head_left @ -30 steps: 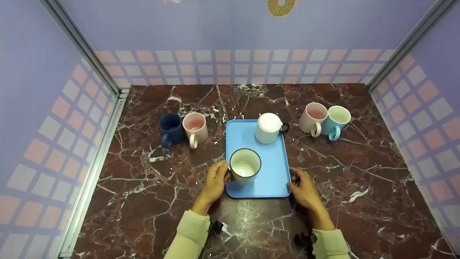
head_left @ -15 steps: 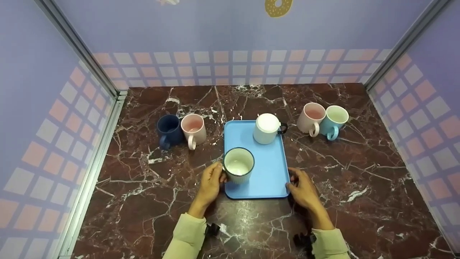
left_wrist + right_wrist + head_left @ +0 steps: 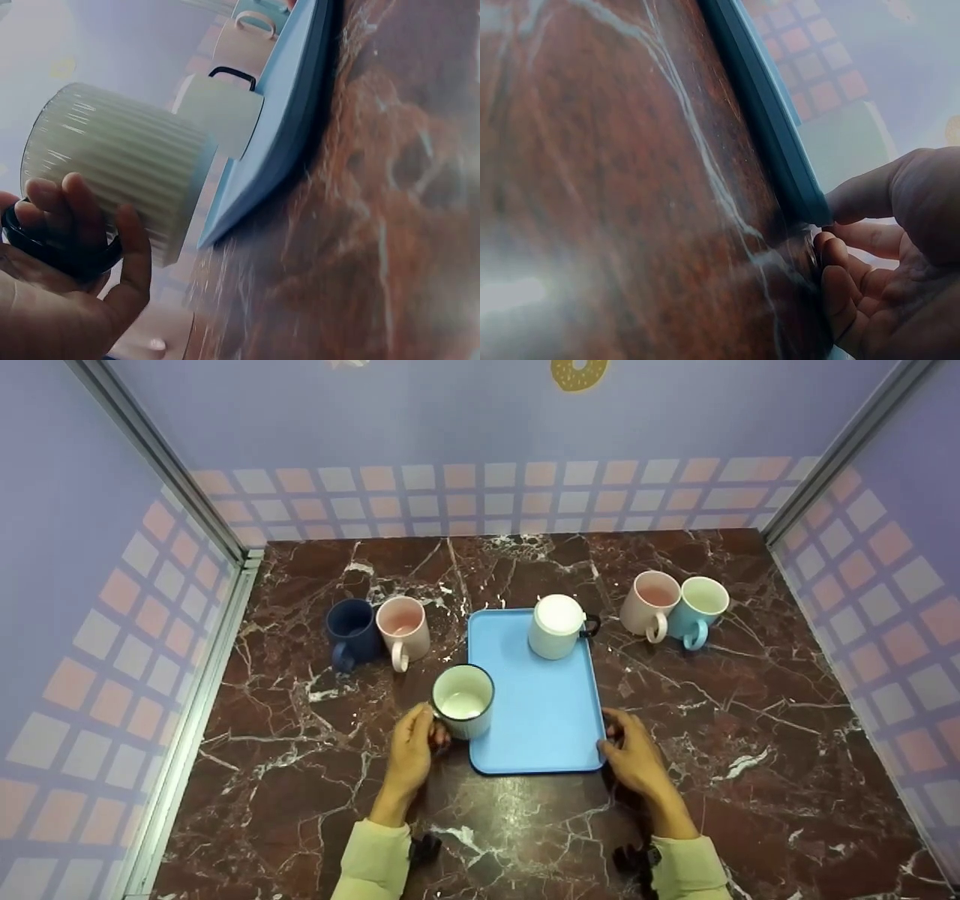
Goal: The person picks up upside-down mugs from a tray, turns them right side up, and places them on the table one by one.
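Note:
My left hand [image 3: 412, 742] grips the black handle [image 3: 64, 251] of a ribbed, cream mug [image 3: 463, 701] with a dark rim. The mug is upright, overlapping the left edge of the blue tray [image 3: 532, 727] in the head view; in the left wrist view its base shows apart from the tabletop. My right hand [image 3: 634, 750] holds the tray's right edge near the front corner, thumb [image 3: 866, 196] at the rim and the other fingers curled below it. A white mug [image 3: 556, 628] stands upside down at the tray's back right, its black handle pointing right.
Left of the tray stand a dark blue mug [image 3: 352, 634] and a pink mug [image 3: 405, 631], side by side. Another pink mug [image 3: 649, 606] and a light blue mug [image 3: 697, 613] stand at the back right. Patterned walls [image 3: 480, 427] enclose the marbled table [image 3: 300, 780].
My left hand has moved left with the ribbed mug, from over the tray to its left edge. The right hand and the tray have stayed put.

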The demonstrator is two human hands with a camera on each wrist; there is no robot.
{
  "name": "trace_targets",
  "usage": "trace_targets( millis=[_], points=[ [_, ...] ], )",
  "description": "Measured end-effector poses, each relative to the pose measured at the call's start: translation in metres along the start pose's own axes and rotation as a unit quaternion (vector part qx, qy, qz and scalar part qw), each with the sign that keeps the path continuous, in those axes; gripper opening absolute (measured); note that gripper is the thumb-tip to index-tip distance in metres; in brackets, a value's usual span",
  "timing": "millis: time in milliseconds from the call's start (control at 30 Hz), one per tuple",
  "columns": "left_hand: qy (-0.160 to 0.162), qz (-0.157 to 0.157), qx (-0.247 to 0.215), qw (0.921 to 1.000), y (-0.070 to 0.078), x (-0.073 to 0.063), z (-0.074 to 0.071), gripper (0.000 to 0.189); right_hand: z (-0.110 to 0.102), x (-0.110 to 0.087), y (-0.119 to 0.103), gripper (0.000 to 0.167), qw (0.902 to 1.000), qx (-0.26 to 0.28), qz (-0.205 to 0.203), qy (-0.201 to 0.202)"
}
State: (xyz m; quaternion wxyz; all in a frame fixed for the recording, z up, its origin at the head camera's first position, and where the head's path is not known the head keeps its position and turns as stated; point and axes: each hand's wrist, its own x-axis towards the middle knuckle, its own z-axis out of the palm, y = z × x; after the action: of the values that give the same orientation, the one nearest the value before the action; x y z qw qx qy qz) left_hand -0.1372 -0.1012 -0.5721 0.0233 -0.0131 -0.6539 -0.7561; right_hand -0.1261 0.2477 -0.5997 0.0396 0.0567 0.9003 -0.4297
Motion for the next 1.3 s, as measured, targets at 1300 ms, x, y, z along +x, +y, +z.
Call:
trace_targets(
  millis=[1300],
  points=[
    [0.221,-0.010,0.000,0.9751,-0.004,-0.002,-0.077,0.036,0.001,0.000,0.001,0.053,1.0000,-0.004,-0.007,0.004]
  ],
)
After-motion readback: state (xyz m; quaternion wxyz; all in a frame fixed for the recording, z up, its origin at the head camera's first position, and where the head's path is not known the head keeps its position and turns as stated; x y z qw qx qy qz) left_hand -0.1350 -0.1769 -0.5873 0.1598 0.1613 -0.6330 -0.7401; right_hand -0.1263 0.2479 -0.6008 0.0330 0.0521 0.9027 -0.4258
